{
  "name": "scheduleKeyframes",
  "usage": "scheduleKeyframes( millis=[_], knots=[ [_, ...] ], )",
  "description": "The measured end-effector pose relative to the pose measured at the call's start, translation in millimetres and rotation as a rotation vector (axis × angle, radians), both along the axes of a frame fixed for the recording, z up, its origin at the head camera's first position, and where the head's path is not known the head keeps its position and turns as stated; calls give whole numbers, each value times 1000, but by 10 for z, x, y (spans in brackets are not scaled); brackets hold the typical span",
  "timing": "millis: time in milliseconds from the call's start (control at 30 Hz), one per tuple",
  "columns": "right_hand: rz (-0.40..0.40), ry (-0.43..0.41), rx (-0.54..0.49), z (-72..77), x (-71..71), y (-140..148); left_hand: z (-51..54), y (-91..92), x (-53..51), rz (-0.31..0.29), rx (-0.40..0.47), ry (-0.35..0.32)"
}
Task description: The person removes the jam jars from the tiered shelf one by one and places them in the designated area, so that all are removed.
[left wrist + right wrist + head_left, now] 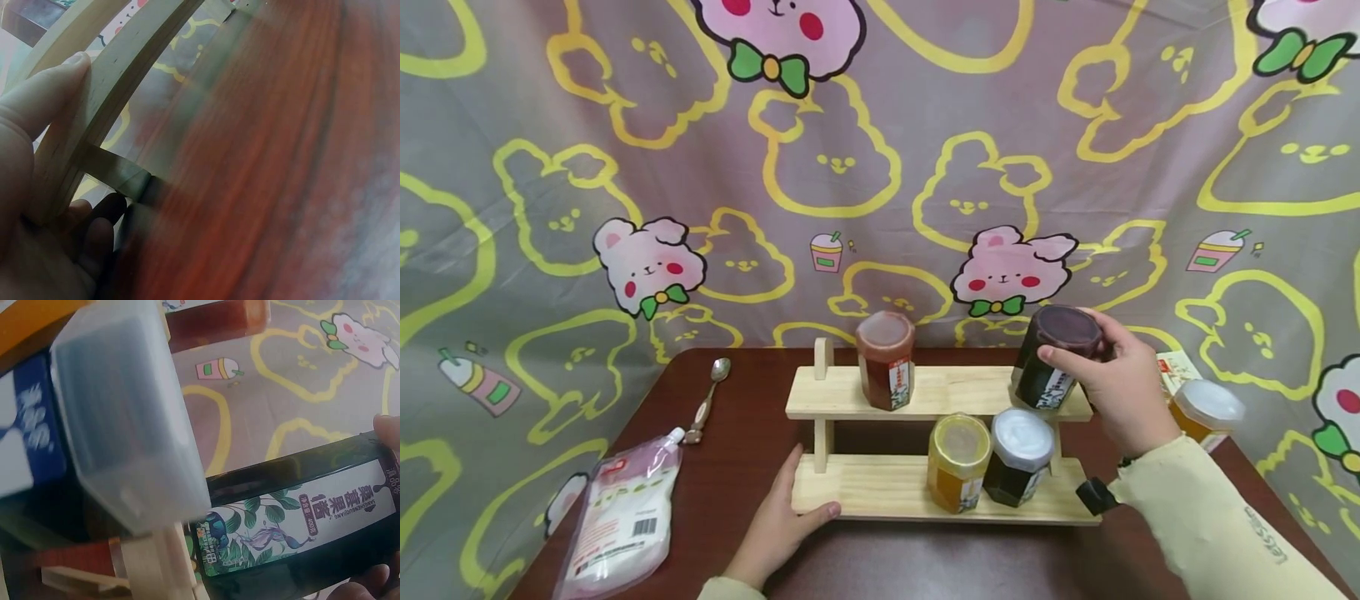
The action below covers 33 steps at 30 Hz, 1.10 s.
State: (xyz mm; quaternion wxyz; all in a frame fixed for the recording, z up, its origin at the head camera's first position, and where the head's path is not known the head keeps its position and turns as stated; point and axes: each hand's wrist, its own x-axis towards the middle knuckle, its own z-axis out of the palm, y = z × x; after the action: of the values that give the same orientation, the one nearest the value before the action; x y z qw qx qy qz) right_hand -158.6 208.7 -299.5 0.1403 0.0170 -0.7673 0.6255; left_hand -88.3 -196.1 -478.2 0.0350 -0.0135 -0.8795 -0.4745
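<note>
My right hand (1126,387) grips a dark hexagonal jar (1032,367) near its dark lid, at the right end of the upper shelf (966,389) of a two-tier wooden rack. In the right wrist view, that jar's white label (300,519) with printed leaves faces the camera. Whether its base touches the shelf I cannot tell. My left hand (784,521) holds the left end of the lower shelf (872,487), thumb on the board (103,94) and fingers beyond its edge. A red-brown jar (885,360) stands on the upper shelf's left part.
On the lower shelf, a yellow jar (958,467) stands beside a white-lidded dark jar (1018,458). Another white-lidded amber jar (1206,408) is right of the rack, partly behind my right arm. At left lie a spout pouch (625,508) and a spoon (707,400). A patterned curtain (917,108) hangs behind.
</note>
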Motion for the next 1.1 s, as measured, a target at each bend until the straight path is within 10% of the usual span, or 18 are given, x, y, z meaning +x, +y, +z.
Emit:
scheduleKeyframes(
  millis=[733, 1100],
  knots=[
    [-70, -24, 113, -110, 141, 297, -14, 0, -8, -4, 3, -2],
    [-17, 47, -66, -154, 232, 414, -17, -2, -11, -3, 13, -1]
  ],
)
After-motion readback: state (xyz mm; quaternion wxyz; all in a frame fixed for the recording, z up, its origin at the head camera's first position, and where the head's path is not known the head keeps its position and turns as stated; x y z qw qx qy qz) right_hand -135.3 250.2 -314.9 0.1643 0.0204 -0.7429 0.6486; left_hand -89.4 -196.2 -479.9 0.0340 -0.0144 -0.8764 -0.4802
